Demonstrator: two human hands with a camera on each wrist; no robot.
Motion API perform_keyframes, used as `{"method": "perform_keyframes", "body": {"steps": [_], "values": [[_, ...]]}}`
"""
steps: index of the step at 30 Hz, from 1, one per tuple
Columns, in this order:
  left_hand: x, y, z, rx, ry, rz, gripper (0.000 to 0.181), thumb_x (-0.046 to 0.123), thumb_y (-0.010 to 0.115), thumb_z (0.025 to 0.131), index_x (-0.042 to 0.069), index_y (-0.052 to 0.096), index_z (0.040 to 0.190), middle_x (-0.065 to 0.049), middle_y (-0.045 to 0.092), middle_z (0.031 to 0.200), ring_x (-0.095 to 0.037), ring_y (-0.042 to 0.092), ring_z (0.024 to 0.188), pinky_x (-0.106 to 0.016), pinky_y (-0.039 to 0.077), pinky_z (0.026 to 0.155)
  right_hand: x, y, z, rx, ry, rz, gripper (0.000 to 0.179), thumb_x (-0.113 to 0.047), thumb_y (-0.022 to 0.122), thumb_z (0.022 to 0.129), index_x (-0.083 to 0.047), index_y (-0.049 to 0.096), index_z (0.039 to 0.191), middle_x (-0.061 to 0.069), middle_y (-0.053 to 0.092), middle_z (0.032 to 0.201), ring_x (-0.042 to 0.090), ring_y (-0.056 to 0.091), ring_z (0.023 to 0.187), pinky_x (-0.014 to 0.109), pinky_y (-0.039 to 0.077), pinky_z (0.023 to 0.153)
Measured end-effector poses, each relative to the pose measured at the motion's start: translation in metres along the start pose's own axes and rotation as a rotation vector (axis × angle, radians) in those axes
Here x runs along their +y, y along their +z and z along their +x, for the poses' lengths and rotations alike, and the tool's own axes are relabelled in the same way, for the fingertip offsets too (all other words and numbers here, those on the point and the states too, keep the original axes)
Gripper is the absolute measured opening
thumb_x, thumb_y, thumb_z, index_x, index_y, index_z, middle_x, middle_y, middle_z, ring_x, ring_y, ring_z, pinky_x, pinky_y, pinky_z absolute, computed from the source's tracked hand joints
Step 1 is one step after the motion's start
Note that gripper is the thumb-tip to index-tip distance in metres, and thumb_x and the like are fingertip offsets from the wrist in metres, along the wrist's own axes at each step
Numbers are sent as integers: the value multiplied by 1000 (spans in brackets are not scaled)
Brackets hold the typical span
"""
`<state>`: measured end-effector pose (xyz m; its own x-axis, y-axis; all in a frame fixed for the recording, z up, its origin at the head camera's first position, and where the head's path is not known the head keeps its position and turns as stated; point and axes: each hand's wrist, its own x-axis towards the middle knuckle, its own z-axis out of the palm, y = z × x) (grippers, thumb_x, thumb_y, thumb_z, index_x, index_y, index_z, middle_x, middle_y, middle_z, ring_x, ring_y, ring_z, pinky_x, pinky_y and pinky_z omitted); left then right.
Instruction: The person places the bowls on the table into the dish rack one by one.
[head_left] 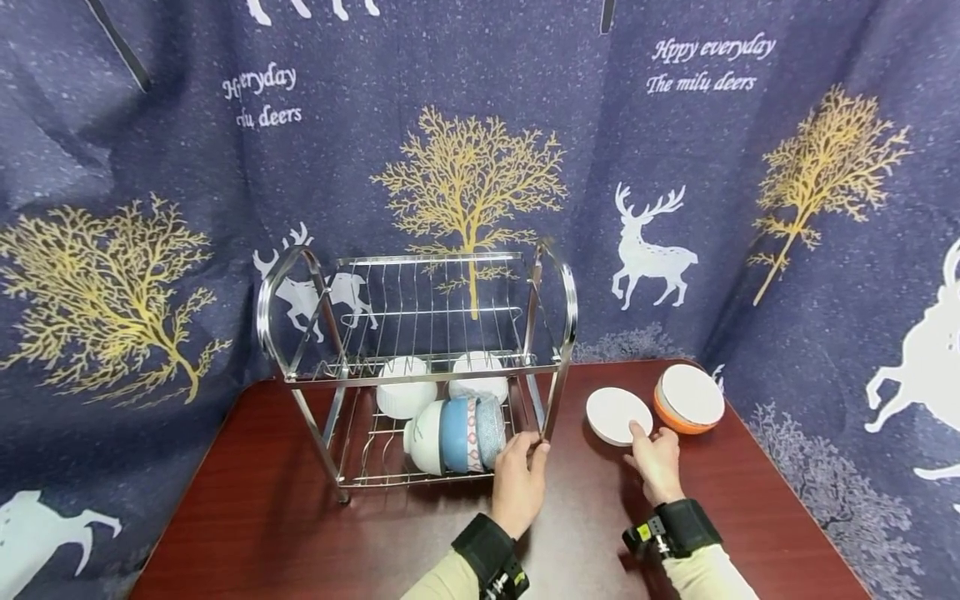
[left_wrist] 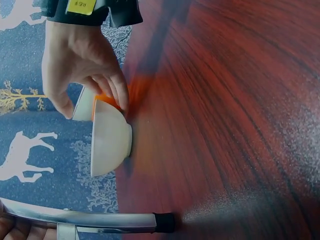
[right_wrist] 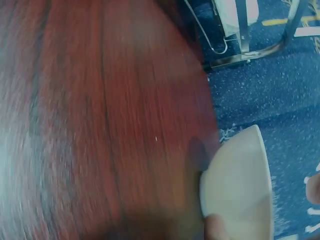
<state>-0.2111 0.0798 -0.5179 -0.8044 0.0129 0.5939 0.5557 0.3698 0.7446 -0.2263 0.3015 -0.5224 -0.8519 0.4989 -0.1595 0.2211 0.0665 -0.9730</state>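
My left hand (head_left: 519, 483) holds the front right post of a metal dish rack (head_left: 555, 392); in the left wrist view its fingers (left_wrist: 20, 230) lie against the post. A white bowl (head_left: 617, 415) stands upright on the table to the right of the rack. My right hand (head_left: 656, 462) is at its near rim, thumb over the bowl's opening and the other fingers spread outside. In the right wrist view one fingertip (right_wrist: 216, 227) overlaps the bowl's outer wall, while the thumb stands apart from the rim.
Behind the right hand, a white-topped orange bowl stack (head_left: 688, 400) stands near the table's right edge. The rack's lower tier carries two white bowls (head_left: 406, 388) at the back and a row of tilted bowls in front, including a blue bowl (head_left: 455, 435). A patterned curtain (head_left: 675, 150) hangs behind the table.
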Motion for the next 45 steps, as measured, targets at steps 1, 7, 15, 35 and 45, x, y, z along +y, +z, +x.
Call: {"method": "perform_keyframes", "body": {"steps": [1, 7, 15, 35, 45], "values": [[0, 0, 0, 1, 2, 1, 5, 10, 64, 90, 7, 65, 94, -2, 67, 91, -14, 65, 80, -24, 53, 72, 1, 0, 1, -36, 33, 56, 77, -27, 46, 98, 15, 1, 144, 39, 11, 144, 48, 39, 121, 50, 49, 90], [0, 0, -1, -2, 3, 0, 6, 8, 65, 89, 7, 65, 95, -3, 67, 91, -13, 64, 80, -24, 53, 71, 7, 5, 6, -87, 94, 181, 57, -12, 41, 99, 19, 16, 140, 29, 32, 130, 28, 52, 105, 44, 51, 88], [0, -1, 0, 4, 19, 22, 5, 9, 64, 90, 7, 65, 94, -2, 67, 89, -13, 64, 79, -24, 53, 71, 8, 10, 10, -81, 79, 192, 55, -2, 39, 95, 20, 17, 140, 36, 28, 139, 33, 49, 115, 42, 48, 92], [1, -1, 0, -5, 34, 28, 6, 6, 63, 90, 6, 65, 96, -3, 66, 90, -14, 64, 80, -23, 52, 72, 5, 4, 3, -101, 56, 151, 57, 7, 35, 86, 17, 20, 140, 34, 31, 137, 36, 47, 115, 40, 51, 89], [-1, -1, -2, -14, 9, 4, 9, 3, 62, 90, 5, 65, 98, -4, 66, 93, -15, 64, 82, -24, 53, 73, -7, -1, -15, -19, -95, -117, 40, -2, 40, 91, 9, 43, 130, 30, 55, 112, 16, 62, 72, 36, 56, 64]]}}
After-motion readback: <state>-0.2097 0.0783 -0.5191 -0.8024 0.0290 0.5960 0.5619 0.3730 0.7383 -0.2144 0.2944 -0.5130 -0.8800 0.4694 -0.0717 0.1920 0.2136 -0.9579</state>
